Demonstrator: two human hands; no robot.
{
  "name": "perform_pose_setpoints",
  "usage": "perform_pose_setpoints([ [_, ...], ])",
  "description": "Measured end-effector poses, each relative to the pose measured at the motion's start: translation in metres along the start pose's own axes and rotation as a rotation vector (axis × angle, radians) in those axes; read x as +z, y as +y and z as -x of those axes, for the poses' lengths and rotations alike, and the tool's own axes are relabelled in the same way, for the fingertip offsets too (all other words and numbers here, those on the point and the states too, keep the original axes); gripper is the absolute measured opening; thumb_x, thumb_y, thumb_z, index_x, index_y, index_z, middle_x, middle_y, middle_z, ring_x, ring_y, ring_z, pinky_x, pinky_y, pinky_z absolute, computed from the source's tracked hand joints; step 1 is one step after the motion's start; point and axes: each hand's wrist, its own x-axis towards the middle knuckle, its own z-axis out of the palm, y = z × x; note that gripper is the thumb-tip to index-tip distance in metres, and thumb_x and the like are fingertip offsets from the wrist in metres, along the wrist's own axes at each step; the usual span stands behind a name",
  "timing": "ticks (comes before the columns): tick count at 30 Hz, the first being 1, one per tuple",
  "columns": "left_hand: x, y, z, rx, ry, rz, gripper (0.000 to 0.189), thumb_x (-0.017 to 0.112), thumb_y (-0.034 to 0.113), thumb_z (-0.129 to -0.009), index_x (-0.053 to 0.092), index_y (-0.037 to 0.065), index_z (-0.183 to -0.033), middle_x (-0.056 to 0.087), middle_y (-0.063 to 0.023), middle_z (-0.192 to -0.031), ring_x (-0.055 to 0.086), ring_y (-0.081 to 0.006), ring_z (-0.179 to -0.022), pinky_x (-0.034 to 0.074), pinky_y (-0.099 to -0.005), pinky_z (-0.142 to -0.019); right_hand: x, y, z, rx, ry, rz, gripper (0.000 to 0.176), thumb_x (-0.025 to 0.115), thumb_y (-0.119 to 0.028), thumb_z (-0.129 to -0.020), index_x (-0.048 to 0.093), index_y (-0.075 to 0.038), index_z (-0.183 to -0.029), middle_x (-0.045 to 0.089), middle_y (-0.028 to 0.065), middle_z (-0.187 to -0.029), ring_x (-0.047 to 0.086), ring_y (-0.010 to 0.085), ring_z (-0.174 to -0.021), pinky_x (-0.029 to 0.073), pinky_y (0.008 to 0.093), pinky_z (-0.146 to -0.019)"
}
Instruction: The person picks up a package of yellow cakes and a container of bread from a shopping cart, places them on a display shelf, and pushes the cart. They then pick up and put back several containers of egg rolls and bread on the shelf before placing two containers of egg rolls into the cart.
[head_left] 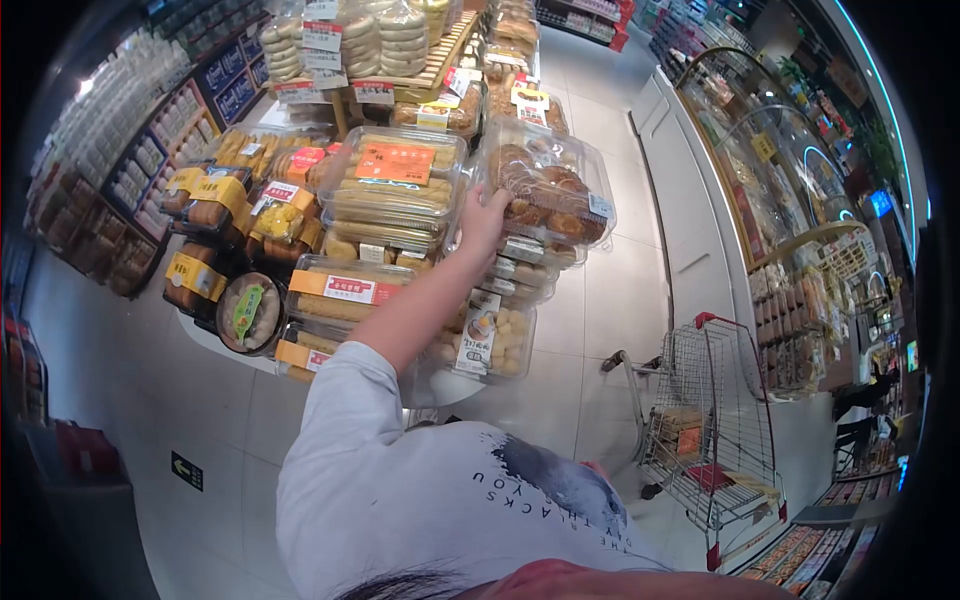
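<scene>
My left hand [483, 222] reaches forward over the display and is closed on the left edge of a clear plastic box of pastries [545, 185]. Brown, glossy pastries show through its lid, and a small white label sits at its right corner. The box rests over a stack of similar clear boxes [522, 270]. Left of my hand stands a clear box of long yellow pastries [395, 185] with an orange label. Below my forearm is a box of small round pastries [500, 340] with a white picture label. My right hand is out of view.
A wire shopping cart [705, 430] with a package in it stands at the right. Bagged buns [375, 45] sit on a wooden rack behind the boxes. A round tub [250, 313] is at the display's left edge. Glass-fronted shelves [760, 200] line the right side.
</scene>
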Motion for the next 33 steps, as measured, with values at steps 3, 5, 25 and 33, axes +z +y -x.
perform_pose_setpoints([
  [3,-0.008,-0.015,-0.012,0.047,-0.024,-0.147,0.052,0.058,0.024,-0.074,0.04,-0.001,-0.117,0.052,-0.0092,-0.1,0.049,-0.0142,-0.085,0.041,-0.0273,-0.069,-0.034,0.029,-0.034,-0.013,-0.041,0.136,0.036,0.05,-0.024,-0.078,0.051,0.004,-0.102,0.058,0.0136,-0.094,0.057,0.0194,-0.08,0.044,0.0286,-0.072],
  [5,-0.009,0.003,0.001,0.023,-0.068,-0.203,0.052,0.057,0.026,-0.075,0.04,-0.001,-0.116,0.052,-0.0106,-0.103,0.05,-0.0155,-0.088,0.041,-0.0278,-0.073,-0.045,0.044,-0.041,-0.216,-0.053,0.42,0.031,0.051,-0.019,-0.078,0.053,0.002,-0.101,0.059,0.0115,-0.093,0.056,0.0169,-0.081,0.044,0.0267,-0.072],
  [25,-0.259,0.096,-0.084,-0.373,0.145,-0.52,0.067,0.057,0.054,-0.071,0.049,0.0,-0.109,0.054,-0.0124,-0.101,0.053,-0.0242,-0.086,0.042,-0.0351,-0.072,0.065,-0.081,0.008,-0.139,-0.187,0.037,0.031,0.047,-0.018,-0.081,0.047,0.003,-0.104,0.058,0.0176,-0.09,0.059,0.0227,-0.077,0.048,0.0321,-0.07],
  [33,-0.285,0.084,-0.107,-0.416,-0.117,-0.48,0.062,0.054,0.057,-0.072,0.051,0.006,-0.107,0.055,-0.0074,-0.091,0.05,-0.0187,-0.078,0.04,-0.0302,-0.072,0.232,-0.182,0.056,-0.445,-0.864,0.529,0.041,0.046,-0.019,-0.087,0.038,0.002,-0.121,0.053,0.0155,-0.11,0.053,0.0216,-0.099,0.043,0.0302,-0.084],
])
